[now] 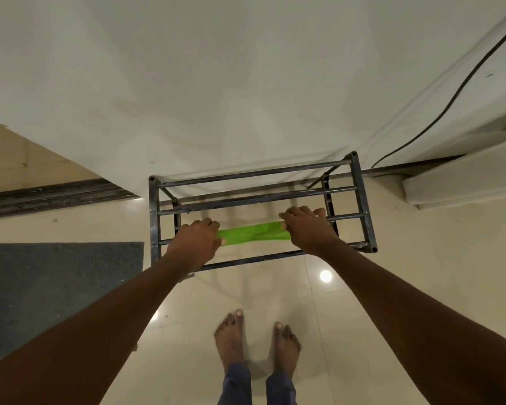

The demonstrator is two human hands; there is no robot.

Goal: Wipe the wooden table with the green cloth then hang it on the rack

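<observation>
Both forearms reach forward from the bottom corners, and between them, lower down, two bare feet [256, 343] stand on the glossy tile floor [348, 302] with blue trouser cuffs just showing. Out at the end of the arms lies the green cloth [253, 232], pulled into a narrow band along one of the front bars of the rack [363, 200]. It runs left to right, stretched between the hands. The left hand [194, 239] is closed over the cloth's left end, fingers curled down around the bar. The right hand [306, 226] covers the cloth's right end, fingers bent over it and reaching toward the next bar back; whether it pinches the cloth or only presses on it is hard to tell. The hands are well apart, one at each end of the cloth.

The rack is dark metal, a frame of parallel bars seen from above, standing on the floor against a white wall [216, 83]. A grey mat [56, 287] lies on the floor to the left, just beside the rack. A black cable [462, 83] runs down the wall to the right.
</observation>
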